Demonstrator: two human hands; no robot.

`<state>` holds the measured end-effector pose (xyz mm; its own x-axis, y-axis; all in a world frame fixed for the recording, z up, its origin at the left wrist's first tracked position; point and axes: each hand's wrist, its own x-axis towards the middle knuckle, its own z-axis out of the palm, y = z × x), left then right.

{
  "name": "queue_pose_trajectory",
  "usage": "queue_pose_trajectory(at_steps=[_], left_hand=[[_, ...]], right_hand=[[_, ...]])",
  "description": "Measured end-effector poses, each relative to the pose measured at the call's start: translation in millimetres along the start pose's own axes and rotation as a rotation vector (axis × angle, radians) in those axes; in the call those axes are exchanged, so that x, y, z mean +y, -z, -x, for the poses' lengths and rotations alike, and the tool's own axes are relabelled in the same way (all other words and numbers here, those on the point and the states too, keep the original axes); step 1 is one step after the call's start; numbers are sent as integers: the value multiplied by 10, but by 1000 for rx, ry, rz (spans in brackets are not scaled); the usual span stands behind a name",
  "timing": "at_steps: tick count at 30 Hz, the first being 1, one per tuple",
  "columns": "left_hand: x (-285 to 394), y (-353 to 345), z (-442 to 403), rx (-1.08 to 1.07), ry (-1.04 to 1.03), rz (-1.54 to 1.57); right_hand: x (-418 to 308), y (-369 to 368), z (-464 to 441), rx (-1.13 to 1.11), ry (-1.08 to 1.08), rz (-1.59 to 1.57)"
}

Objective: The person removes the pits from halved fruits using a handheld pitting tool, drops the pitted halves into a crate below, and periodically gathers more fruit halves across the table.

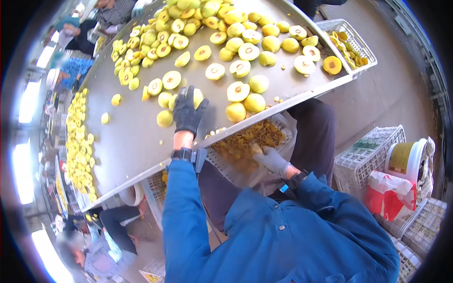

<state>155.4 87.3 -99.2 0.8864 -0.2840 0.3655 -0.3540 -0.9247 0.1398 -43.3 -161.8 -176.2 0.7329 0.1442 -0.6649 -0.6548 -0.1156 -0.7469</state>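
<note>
My left hand (188, 113), in a black glove, reaches over the metal table's near edge with its fingers spread. A yellow peach half (198, 98) lies right by its fingers and thumb, partly covered; I cannot tell if they touch. Several more halves, some with the pit showing, such as a cut peach (238, 91), lie about it. My right hand (274, 161), in a grey glove, is closed below the table edge over a white crate (286, 132) of brownish pit pieces and scraps (257, 134). A pale tan piece (256, 149) shows at its fingertips, its kind unclear.
Peach halves are heaped at the table's (137, 111) far side, with a row along its left. A crate of peach pieces (347, 49) stands off the right corner. Stacked crates (368, 151), a white bucket (406, 160) and a red bag (389, 195) are right. Other people work at left.
</note>
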Motion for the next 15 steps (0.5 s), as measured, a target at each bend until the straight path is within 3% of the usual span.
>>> queue_pose_trajectory(at_steps=[2, 4, 5, 7, 9, 11, 15], left_hand=[[97, -46, -241, -292, 127, -138], [-198, -332, -249, -118, 53, 2], [-280, -363, -226, -76, 73, 245], [57, 129, -40, -152, 428, 1066], [301, 500, 306, 61, -128, 519], [717, 847, 533, 104, -38, 516], [1291, 1068, 800, 123, 306, 1011]], right_hand=[[36, 43, 47, -12, 122, 69], [-173, 141, 192, 18, 196, 167], [-245, 170, 236, 34, 253, 217], [-474, 215, 390, 42, 376, 277], [-879, 186, 558, 19, 505, 299], [-1118, 66, 673, 84, 669, 410], [-1274, -119, 807, 119, 806, 576]])
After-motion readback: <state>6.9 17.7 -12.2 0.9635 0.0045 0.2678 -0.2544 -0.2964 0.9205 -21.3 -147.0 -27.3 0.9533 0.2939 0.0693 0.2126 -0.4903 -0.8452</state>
